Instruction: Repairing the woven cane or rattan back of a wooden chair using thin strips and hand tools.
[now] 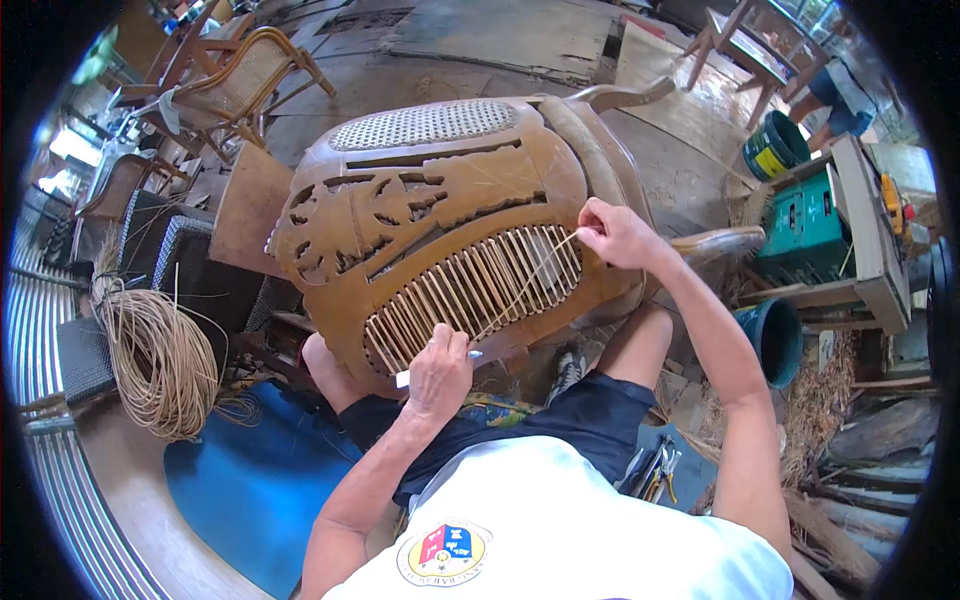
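Observation:
A brown carved wooden chair (330,300) lies before me, with a finished woven cane panel (420,125) at the far end and an oval opening strung with parallel cane strips (470,290) near me. My right hand (615,235) pinches a thin cane strand (545,263) at the opening's upper right. The strand runs diagonally down toward my left hand (435,375), whose fingers are closed at the lower edge around a small tool with a white handle (403,379) and pale tip. Whether it also grips the strand is unclear.
A cane coil (160,370) hangs at left above a blue sheet (240,480). Chairs (240,75) stand behind. At right are buckets (775,150), a wooden crate (870,280) and pliers (660,470) beside my leg. Another person's legs (840,100) show at upper right.

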`<act>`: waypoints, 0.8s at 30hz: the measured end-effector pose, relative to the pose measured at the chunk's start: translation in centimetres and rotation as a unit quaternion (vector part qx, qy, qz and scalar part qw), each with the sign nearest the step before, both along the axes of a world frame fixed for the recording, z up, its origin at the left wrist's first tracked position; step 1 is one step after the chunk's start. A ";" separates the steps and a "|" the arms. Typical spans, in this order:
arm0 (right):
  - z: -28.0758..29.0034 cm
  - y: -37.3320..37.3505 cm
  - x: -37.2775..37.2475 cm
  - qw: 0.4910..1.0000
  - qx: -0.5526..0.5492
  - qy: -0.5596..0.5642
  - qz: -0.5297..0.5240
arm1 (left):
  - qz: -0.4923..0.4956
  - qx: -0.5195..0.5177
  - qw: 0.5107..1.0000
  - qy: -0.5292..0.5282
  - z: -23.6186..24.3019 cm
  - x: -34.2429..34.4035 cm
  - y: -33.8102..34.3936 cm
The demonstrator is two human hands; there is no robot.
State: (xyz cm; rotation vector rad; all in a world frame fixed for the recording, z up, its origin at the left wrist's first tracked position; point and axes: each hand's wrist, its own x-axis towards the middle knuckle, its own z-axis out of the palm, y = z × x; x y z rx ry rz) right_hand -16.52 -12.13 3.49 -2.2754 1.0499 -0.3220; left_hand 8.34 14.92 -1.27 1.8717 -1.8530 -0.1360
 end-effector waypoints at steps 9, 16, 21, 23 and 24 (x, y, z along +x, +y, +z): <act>-1.9 0.0 0.6 0.999 0.041 0.009 -0.005 | 0.051 0.024 0.998 -0.013 0.5 -0.9 0.2; -3.5 3.8 -2.0 0.998 0.027 -0.036 -0.052 | 0.019 0.037 0.999 -0.019 0.7 -0.1 0.3; -4.5 5.3 -4.6 0.994 0.058 -0.064 -0.060 | 0.053 0.103 0.993 -0.002 2.0 0.1 -0.6; -4.8 5.6 -4.7 0.989 0.067 -0.109 -0.075 | 0.054 0.150 0.987 0.006 3.2 0.4 -0.8; -4.8 5.6 -4.7 0.989 0.068 -0.110 -0.077 | 0.060 0.173 0.983 0.012 4.0 0.3 -0.9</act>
